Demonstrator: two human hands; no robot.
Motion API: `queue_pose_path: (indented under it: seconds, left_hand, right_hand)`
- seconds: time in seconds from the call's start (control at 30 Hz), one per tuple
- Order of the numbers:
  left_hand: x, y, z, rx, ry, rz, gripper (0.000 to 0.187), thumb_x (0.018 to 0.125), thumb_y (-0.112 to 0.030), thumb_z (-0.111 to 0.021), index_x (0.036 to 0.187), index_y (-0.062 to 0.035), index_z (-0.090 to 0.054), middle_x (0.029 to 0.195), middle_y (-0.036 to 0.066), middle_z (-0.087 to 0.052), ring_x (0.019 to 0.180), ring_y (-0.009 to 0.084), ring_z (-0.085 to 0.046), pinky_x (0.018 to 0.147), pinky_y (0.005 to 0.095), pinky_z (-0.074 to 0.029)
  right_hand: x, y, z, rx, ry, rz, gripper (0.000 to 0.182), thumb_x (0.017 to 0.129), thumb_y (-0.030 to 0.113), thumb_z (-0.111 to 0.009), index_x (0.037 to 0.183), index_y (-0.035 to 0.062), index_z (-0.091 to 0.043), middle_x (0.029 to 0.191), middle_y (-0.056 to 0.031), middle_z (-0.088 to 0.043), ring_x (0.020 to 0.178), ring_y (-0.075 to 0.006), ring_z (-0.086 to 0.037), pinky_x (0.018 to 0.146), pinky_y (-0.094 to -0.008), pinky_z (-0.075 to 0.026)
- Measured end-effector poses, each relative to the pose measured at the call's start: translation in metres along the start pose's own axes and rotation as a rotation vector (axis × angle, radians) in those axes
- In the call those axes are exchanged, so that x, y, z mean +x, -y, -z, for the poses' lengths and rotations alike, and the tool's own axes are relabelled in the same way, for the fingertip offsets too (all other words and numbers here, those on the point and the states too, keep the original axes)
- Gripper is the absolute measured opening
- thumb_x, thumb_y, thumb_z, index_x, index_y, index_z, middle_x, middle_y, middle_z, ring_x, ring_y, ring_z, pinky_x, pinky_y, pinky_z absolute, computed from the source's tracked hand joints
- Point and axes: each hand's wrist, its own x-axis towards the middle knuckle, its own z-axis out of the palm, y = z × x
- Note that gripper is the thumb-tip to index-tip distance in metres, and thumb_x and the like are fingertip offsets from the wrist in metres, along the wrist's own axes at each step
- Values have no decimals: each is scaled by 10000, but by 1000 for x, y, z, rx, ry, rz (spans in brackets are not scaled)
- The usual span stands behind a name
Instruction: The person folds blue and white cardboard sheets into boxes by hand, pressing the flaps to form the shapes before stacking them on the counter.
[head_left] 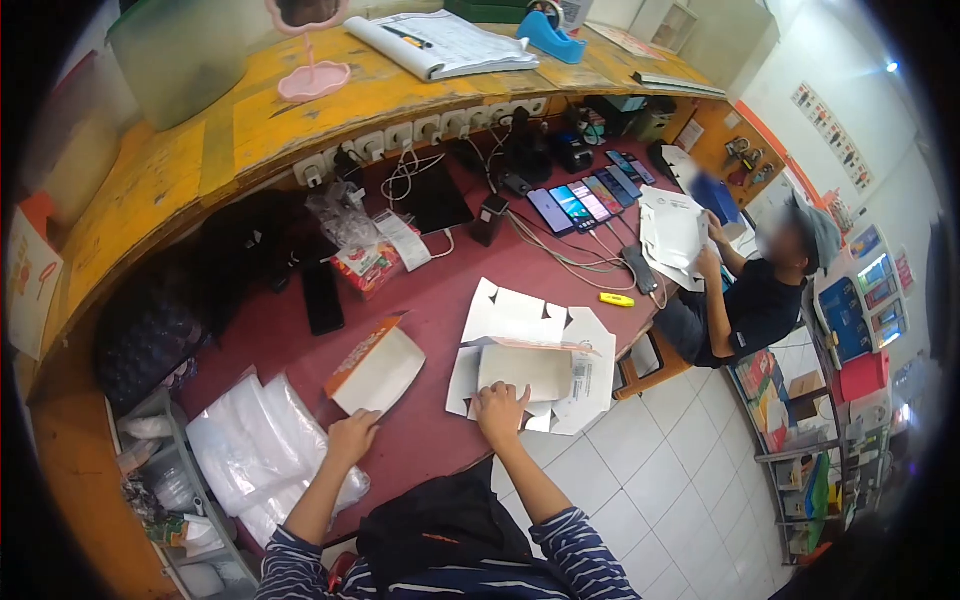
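Observation:
On the red tabletop my left hand (353, 437) grips the near corner of a folded paper food box (385, 372), orange outside and white inside. My right hand (500, 412) lies with fingers spread at the near left edge of a second, partly raised white food box (540, 374). Flat white cardboard blanks (510, 318) with cut slots and printing lie beneath and around that second box. Clear plastic bags (262, 440) are piled left of my left hand.
Several phones (572, 207) with charging cables lie toward the back right, near a yellow highlighter (617, 300). A dark phone (322, 298) lies left of a red tissue pack (370, 268). At right, a seated person (765, 290) holds white cardboard sheets (672, 232). A yellow shelf (250, 130) overhangs the back.

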Motion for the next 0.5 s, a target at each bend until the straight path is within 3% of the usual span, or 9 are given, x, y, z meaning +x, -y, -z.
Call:
queue_pose_path:
  seconds: [0.17,0.2,0.27,0.33,0.37,0.5]
  left_hand:
    - [-9,3,2,-192,-49,8,269,679,-150,-606,937,-102,-548,971,28,-518,752,235,-575,629,332,-477]
    - [-11,6,-1,-194,-50,18,269,679,-150,-606,937,-102,-548,971,28,-518,752,235,-575,629,332,-477]
    - [-16,11,-8,-209,-115,-10,303,667,-177,-612,956,-108,-551,939,46,-537,780,231,-572,651,335,-474]
    - [-26,18,-22,-143,-139,-10,299,664,-185,-602,948,-102,-558,934,62,-546,785,231,-573,644,338,-474]
    - [-29,22,-28,-74,-165,-19,297,661,-192,-592,940,-96,-565,928,78,-555,790,231,-574,636,341,-473]
    - [-42,31,-39,-205,-273,-32,256,642,-192,-557,863,-64,-588,943,111,-568,770,240,-580,562,358,-469]
  right_hand:
    - [1,37,35,134,26,284,152,727,236,-572,763,88,-565,796,-45,-526,772,-188,-531,878,-495,-269]
    - [-3,52,48,134,31,292,152,727,236,-572,763,88,-565,796,-45,-526,772,-188,-531,878,-495,-269]
    - [-12,82,64,210,144,569,148,751,232,-533,751,88,-566,782,-44,-523,751,-180,-532,872,-493,-293]
    - [-20,108,71,259,115,808,146,747,229,-535,782,88,-551,778,-39,-517,738,-182,-535,866,-484,-307]
    - [-20,122,76,286,164,871,151,737,233,-559,789,92,-536,727,-24,-485,723,-156,-527,866,-430,-305]
    - [-12,155,74,347,250,1057,153,737,220,-553,771,73,-527,728,-29,-488,709,-163,-526,847,-402,-321]
